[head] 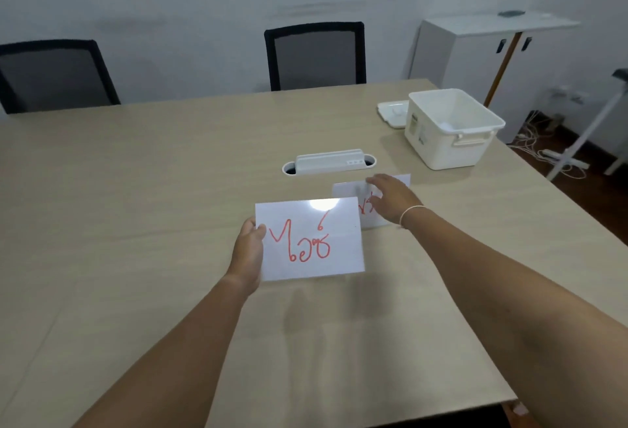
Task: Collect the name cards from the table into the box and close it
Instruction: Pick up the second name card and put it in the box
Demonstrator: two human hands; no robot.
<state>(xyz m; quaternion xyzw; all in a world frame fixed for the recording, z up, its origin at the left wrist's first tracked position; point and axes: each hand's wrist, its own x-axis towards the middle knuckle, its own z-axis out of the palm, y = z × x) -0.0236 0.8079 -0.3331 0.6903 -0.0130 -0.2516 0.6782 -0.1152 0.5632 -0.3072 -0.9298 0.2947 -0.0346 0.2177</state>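
Our left hand (249,247) grips one name card (311,240) at frame centre. Our right hand (390,198), fingers spread and holding nothing, is over the second card (368,215). The open box (452,128) lies upper right, nearer that hand.

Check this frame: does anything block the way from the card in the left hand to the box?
Nothing visible does. The card held by the left hand has bare table toward the open box; its lid lies behind.
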